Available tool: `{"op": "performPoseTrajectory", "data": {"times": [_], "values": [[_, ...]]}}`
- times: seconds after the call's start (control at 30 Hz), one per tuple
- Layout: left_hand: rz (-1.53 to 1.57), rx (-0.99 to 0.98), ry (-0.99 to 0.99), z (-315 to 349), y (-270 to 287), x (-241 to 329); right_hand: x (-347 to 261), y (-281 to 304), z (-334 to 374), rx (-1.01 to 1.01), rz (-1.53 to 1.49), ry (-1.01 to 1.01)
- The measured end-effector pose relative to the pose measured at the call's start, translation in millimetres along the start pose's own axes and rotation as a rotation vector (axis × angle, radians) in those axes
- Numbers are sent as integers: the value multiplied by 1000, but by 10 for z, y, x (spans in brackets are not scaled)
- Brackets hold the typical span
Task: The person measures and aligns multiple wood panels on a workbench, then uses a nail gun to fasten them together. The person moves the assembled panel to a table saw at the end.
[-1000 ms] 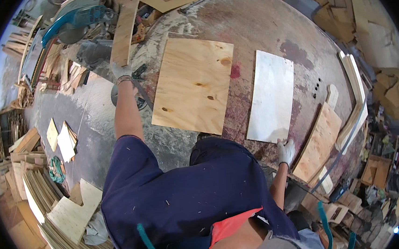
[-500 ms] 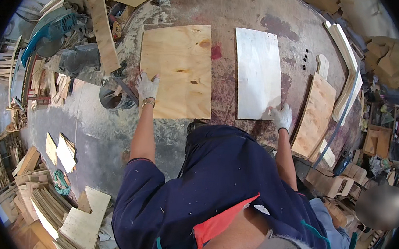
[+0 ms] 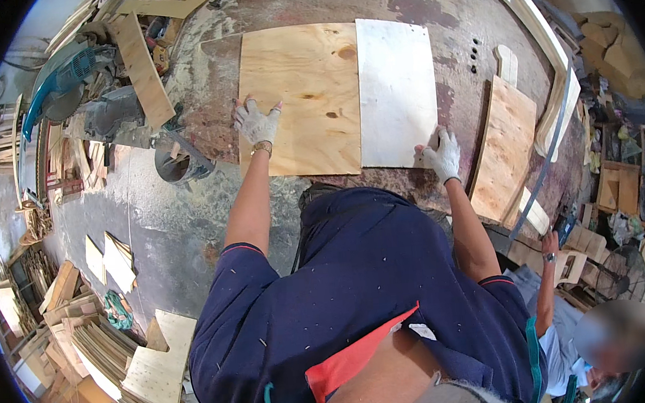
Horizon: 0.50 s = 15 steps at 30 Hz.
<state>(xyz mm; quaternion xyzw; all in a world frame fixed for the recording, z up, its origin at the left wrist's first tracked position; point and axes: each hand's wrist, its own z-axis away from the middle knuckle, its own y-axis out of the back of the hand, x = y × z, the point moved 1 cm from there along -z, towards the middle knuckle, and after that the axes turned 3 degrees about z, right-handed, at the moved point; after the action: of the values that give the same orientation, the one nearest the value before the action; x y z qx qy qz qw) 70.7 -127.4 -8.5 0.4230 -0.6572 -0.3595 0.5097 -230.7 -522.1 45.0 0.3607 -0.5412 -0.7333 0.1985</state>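
On the worktable (image 3: pixel 285 11) a tan plywood board (image 3: pixel 301 101) with dark knots lies flat. A white-faced panel (image 3: pixel 396 93) lies against its right side, their long edges meeting or nearly so. My left hand (image 3: pixel 258 122), in a pale glove with fingertips bare, rests spread near the plywood's left edge. At the white panel's lower right corner is my gloved right hand (image 3: pixel 442 156), thumb and fingers apart, touching the corner.
Right of the boards lie another plywood piece (image 3: pixel 506 145) and long pale strips (image 3: pixel 542 55). A teal saw (image 3: pixel 63 82) stands at the far left, near a round metal opening (image 3: pixel 175 164). Stacked offcuts (image 3: pixel 115 354) fill the lower left. A co-worker's arm (image 3: pixel 546 290) reaches in at the lower right.
The gap between the plywood and the white panel has closed, the panel having moved left relative to the plywood. Both hands stayed on the boards. The co-worker's arm has come into view.
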Motion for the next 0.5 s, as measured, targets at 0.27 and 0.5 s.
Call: {"op": "performPoseTrajectory", "data": {"times": [0.27,0.5], "values": [[-139,-4,-93,144,-148,79,-142,-56,-332,-71,-179,-291],[209,-348,-679,1096,-163,842,-190,-253,-305,185,-194,-184]]}}
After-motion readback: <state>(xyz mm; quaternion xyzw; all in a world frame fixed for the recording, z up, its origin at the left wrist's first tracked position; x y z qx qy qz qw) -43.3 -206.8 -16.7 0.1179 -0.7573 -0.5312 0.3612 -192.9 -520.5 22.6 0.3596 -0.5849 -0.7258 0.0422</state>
